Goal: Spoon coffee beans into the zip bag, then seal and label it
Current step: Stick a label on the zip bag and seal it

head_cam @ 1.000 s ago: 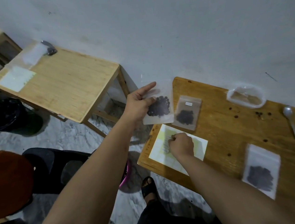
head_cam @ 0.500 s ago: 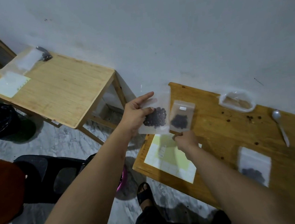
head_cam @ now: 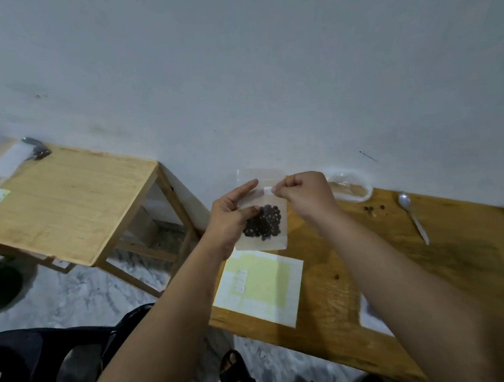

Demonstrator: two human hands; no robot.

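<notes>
Labelling is in hand. The left hand (head_cam: pixel 232 220) grips the bean-filled zip bag (head_cam: pixel 263 244) upright above the bench (head_cam: pixel 404 269). The right hand (head_cam: pixel 304 194) has its fingers (head_cam: pixel 284 188) pinched on a small white label (head_cam: pixel 268 190), seemingly touching the bag's upper front. The next move calls for pressing it flat.

Dimly, evenly lit, with a cool grey cast. Darkest at lower left, around the black chair (head_cam: pixel 45 355). Dull sheen on the wooden table (head_cam: pixel 461 233). Soft throughout, resolving the coffee beans (head_cam: pixel 263 226) only as a dark grainy cluster. Bowed toward the edges; smeared along the forearms (head_cam: pixel 439 326).
</notes>
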